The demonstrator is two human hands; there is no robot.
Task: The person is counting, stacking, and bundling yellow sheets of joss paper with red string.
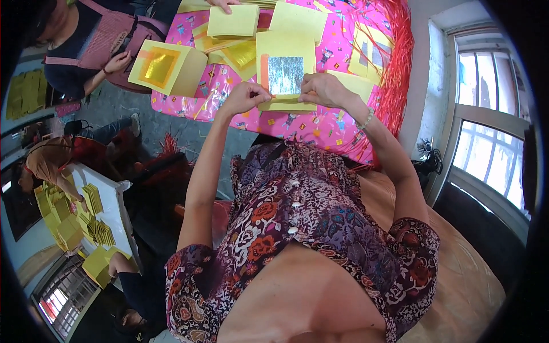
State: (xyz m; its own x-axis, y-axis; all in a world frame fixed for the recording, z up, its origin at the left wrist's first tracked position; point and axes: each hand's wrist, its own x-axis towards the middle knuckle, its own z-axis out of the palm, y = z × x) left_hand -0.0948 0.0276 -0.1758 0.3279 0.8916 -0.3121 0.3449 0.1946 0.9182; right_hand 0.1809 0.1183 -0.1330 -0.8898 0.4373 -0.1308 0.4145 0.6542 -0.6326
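Floral-patterned blouse (309, 200), purple with red and white blooms, is nearest, its wearer close against the near edge of the pink table cover (349, 126). That glossy cover, dotted with small figures, is the landmark for the rest. Right of it stands a barred window (486, 114). Left of it is a co-worker in a checked apron (111, 43); farther left and nearer the camera, a white table (117, 204) bears yellow bundles (96, 226). Red strands (396, 74) hang in a long mass along the cover's right edge.

On the cover's middle, toward its near edge, lies the yellow sheet (286, 47), with a silver square (285, 74) and an orange band beside that square. At the cover's left edge sits a thick yellow stack (168, 68) faced with gold. On its far side, another person's hand (222, 4) touches a yellow block (231, 24).

Over the cover's near part, the left hand (246, 98) pinches the sheet's near portion at its left side, thumb and fingers close together; the right hand (326, 90) pinches the right side likewise. Smallest is the pale beaded bracelet (366, 119) on the right wrist, above the cover.
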